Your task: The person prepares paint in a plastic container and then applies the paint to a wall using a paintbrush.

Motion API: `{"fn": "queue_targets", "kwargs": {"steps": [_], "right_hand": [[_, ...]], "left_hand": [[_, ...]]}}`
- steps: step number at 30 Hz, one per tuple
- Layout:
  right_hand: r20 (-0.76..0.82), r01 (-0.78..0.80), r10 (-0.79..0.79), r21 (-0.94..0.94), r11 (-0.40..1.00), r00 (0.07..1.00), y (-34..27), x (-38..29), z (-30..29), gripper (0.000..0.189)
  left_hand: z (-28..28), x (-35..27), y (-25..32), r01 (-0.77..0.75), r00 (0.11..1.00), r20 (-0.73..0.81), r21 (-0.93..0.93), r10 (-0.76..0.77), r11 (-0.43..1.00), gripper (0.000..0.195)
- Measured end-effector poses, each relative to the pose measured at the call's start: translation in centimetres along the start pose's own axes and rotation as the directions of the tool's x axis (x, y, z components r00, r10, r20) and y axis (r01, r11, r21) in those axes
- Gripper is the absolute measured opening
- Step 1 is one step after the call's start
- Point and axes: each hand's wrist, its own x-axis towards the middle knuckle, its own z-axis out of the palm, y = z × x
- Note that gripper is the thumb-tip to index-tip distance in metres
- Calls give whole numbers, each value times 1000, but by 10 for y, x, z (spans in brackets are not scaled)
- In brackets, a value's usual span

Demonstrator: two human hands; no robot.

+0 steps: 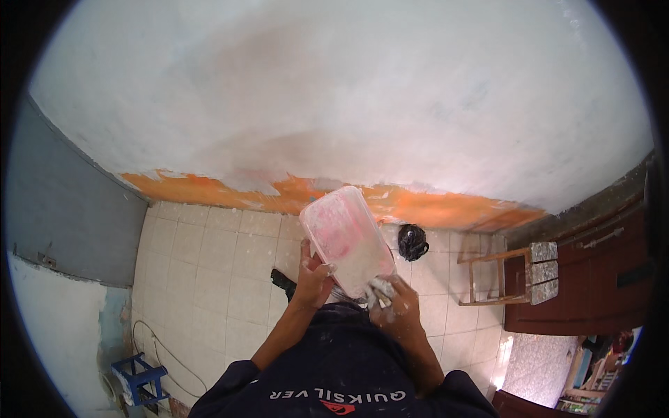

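Observation:
A clear plastic container (347, 235), smeared inside with white and pink residue, is held tilted in front of my body. My left hand (314, 277) grips its left edge, thumb on the rim. My right hand (392, 303), coated with white matter, is at the container's lower right corner, closed around a whitish, crumpled-looking item (381, 291) that I cannot identify. Beyond the container rises a wall (334, 104) with a whitish coat and a ragged orange band (439, 206) along its foot.
A black plastic bag (413, 243) lies on the tiled floor (209, 261) near the wall. A paint-spattered wooden stool (543, 273) is at right before a brown door (601, 271). A blue plastic stool (140, 379) and a cable (177, 373) are at lower left, below a grey door (73, 204).

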Motion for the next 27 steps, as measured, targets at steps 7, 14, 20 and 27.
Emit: {"fn": "queue_targets", "kwargs": {"steps": [7,14,20,27], "right_hand": [[-14,30,-32,-101,994,999,3,5,0,26],[82,-36,40,-44,998,996,11,-3,-1,28],[53,80,-81,16,997,995,13,17,-4,35],[164,100,-85,-86,991,983,15,3,-10,33]], "left_hand": [[-1,0,0,26,999,-27,-42,-27,999,85],[-2,1,0,1,1000,4,-16,-1,1000,87],[-4,0,0,24,1000,6,-67,-23,998,87],[-6,2,-2,32,999,-27,-60,-34,998,86]]}}
